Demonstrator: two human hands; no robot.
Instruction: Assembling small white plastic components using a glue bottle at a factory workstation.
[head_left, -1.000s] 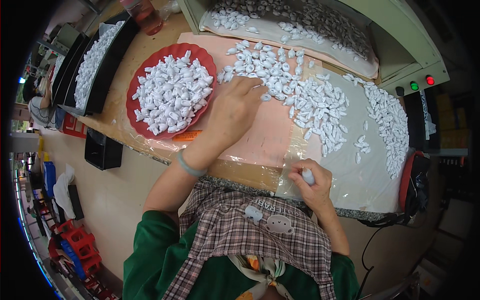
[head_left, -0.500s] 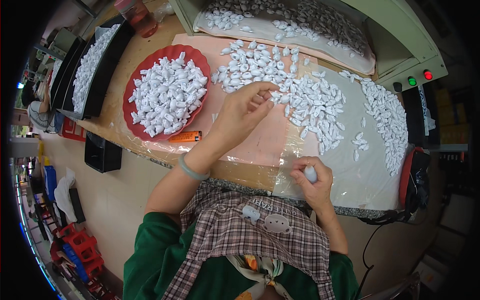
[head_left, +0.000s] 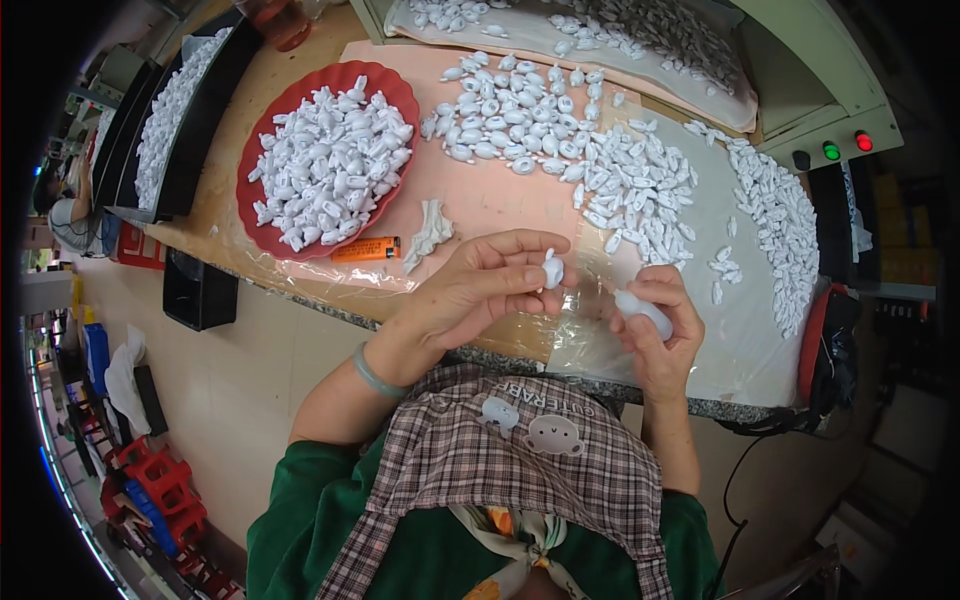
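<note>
My left hand [head_left: 480, 285] is closed, pinching a small white plastic figure piece [head_left: 552, 268] between thumb and fingers above the table's near edge. Just to its right, my right hand [head_left: 662, 325] is wrapped around a small white squeeze bottle [head_left: 645, 312], whose narrow end tilts up toward the piece. A small gap separates bottle and piece. Beyond my hands, several loose white pieces [head_left: 515, 115] lie spread on a pink sheet [head_left: 490, 215]. A red scalloped bowl [head_left: 250, 215] at the left is heaped with similar pieces.
A crumpled white cloth [head_left: 430, 235] and an orange-and-black object [head_left: 366, 249] lie by the bowl. Black trays [head_left: 195, 155] of white pieces stand far left. At the back right is a pale machine housing [head_left: 840, 80] with lit buttons. More pieces [head_left: 775, 230] cover the grey sheet.
My left hand has come back from the pile toward me with a white piece. My right hand has risen toward it, tilting the bottle. The crumpled cloth, formerly behind my left arm, now shows.
</note>
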